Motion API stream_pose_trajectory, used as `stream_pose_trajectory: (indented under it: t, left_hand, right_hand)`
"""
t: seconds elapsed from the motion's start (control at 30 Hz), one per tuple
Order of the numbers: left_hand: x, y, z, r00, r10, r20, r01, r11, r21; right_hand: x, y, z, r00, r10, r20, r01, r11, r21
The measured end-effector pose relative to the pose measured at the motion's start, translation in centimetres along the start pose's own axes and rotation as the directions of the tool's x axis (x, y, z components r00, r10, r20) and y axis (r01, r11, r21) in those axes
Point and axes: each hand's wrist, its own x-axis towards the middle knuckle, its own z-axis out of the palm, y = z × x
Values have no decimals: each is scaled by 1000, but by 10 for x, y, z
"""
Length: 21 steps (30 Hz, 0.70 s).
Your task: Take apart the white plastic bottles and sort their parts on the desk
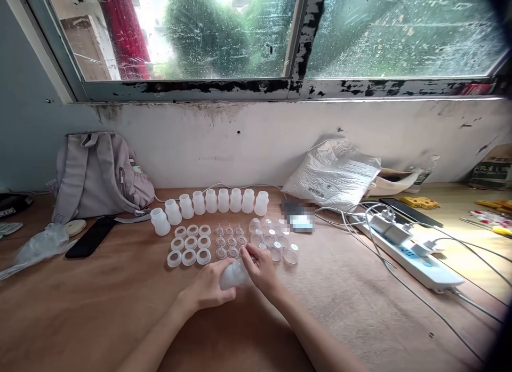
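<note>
left hand [208, 284] holds 1 bottle [232, 275], right hand [263, 268] at its top

Both arms [291, 304] are bare as far as I can see them, uncovered from the near end right down to the fingers [253, 252]. The left forearm [162, 334] is slim and smooth-sided, broader at the near end and tapering into a narrow wrist [189, 299]. The left hand [210, 283] is bare too, with a rounded back and a slender thumb [227, 295]. The right forearm [314, 329] matches it: slim, evenly tapered, its outline running smoothly. On the bare right hand [262, 271] the fingers look thin and tapered; the nails are too small to make out from here.
</note>
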Motion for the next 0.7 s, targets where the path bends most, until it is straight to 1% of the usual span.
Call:
stream_pose_trajectory:
  t: [0.13, 0.2, 0.23, 0.3, 0.37, 0.4, 0.43, 0.47, 0.5, 0.53, 0.57, 0.6, 0.63, 0.7]
  left_hand:
    - [0, 6, -5, 991, -91, 96, 107, 978, -180]
    - [2, 5, -6, 980, -127, 152, 165, 948, -273]
    - [2, 3, -6, 970, -141, 199, 203, 917, -343]
    - [3, -3, -5, 937, -132, 322, 291, 806, -516]
    - [1, -11, -4, 896, -70, 438, 375, 646, -665]
    - [0, -16, -3, 875, -28, 483, 410, 571, -711]
    - [-2, -21, -2, 859, 7, 512, 437, 513, -739]
    - [-4, -25, -2, 847, 29, 531, 457, 471, -755]
    - [-5, -30, -2, 838, 37, 544, 475, 439, -762]
    - [-6, -34, -1, 837, 33, 547, 486, 415, -769]
    - [-6, -37, -1, 844, 17, 536, 488, 393, -780]
    - [-6, -40, -1, 857, -7, 515, 481, 371, -795]
    - [-5, -41, 0, 872, -33, 489, 468, 348, -812]
    - [-2, -44, 1, 893, -73, 444, 444, 301, -844]
  right_hand:
    - [1, -2, -2, 999, 27, -35, -26, 999, 33]
    - [2, -3, -2, 998, 42, -49, -39, 997, 65]
    - [1, -4, -2, 997, 47, -54, -42, 996, 81]
    - [2, -3, -3, 997, 51, -52, -44, 992, 117]
    - [4, 1, -7, 995, 72, -70, -58, 982, 179]
    - [6, 4, -11, 988, 107, -109, -80, 971, 224]
    - [9, 7, -16, 972, 161, -171, -109, 954, 279]
    - [12, 11, -21, 941, 234, -246, -142, 929, 342]
    - [16, 15, -27, 885, 325, -334, -179, 899, 400]
    - [20, 18, -32, 832, 394, -392, -200, 870, 450]
    - [23, 21, -35, 807, 433, -403, -213, 848, 485]
    - [26, 22, -38, 800, 455, -391, -225, 832, 507]
    - [28, 23, -38, 810, 460, -364, -236, 823, 516]
    - [29, 22, -34, 851, 428, -305, -245, 837, 489]
